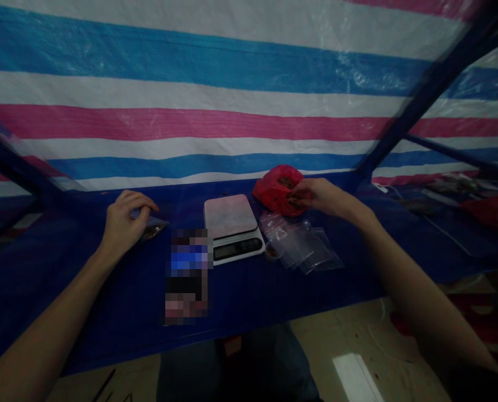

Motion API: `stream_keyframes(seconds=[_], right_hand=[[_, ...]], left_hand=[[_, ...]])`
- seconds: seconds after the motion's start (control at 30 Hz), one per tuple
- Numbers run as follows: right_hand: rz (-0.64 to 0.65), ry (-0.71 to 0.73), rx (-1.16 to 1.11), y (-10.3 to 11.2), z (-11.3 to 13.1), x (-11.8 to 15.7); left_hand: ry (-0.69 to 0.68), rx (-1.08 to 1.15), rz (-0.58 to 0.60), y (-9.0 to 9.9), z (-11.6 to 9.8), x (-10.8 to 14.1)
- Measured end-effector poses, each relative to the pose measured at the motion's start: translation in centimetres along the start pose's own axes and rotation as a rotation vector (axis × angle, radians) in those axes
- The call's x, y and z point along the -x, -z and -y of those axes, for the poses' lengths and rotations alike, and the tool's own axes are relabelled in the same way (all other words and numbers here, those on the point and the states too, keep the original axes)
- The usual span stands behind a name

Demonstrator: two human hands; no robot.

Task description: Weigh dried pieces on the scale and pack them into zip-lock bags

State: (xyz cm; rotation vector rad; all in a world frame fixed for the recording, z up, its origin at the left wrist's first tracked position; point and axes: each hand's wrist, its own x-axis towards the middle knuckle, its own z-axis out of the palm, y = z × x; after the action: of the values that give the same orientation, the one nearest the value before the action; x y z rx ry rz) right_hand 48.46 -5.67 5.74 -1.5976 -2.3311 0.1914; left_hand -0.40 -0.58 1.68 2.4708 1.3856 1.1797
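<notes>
My left hand (127, 220) is closed on a small clear bag (154, 228) with dark bits in it, at the left of the blue table. At the right, the fingertips of my right hand (316, 196) reach into an open red bag (274, 191) of brown, dried-looking pieces; what they hold, if anything, is hidden. Between my hands stands a white kitchen scale (231, 216) with nothing on its plate. Several flat clear zip bags (305, 248) lie fanned out below the red bag. Beside the scale's front right corner is a small round cup (273, 251).
A pixelated flat item (187, 279) lies left of the scale. Striped plastic sheeting (199, 125) hangs behind the blue table (240, 296). Blue frame bars (416, 106) slant at both sides. More bags and a red item (489, 215) lie at the far right.
</notes>
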Motion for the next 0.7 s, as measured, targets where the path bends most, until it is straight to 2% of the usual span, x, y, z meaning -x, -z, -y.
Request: stream_keyframes(seconds=[0.07, 0.13, 0.3, 0.7], right_hand=[[0.166, 0.081, -0.069, -0.9, -0.9, -1.2], [0.196, 0.148, -0.093, -2.2, -1.1, -1.9], [0.023, 0.16, -0.034, -4.2, -1.4, -1.9], [-0.193, 0.078, 0.072, -4.9, -3.1, -1.8]], left_hand=[[0.01, 0.017, 0.018, 0.2, -0.2, 0.0], [0.024, 0.031, 0.011, 0.3, -0.3, 0.0], [0.032, 0.025, 0.005, 0.1, 0.1, 0.1], [0.067, -0.01, 0.005, -0.2, 0.0, 0.2]])
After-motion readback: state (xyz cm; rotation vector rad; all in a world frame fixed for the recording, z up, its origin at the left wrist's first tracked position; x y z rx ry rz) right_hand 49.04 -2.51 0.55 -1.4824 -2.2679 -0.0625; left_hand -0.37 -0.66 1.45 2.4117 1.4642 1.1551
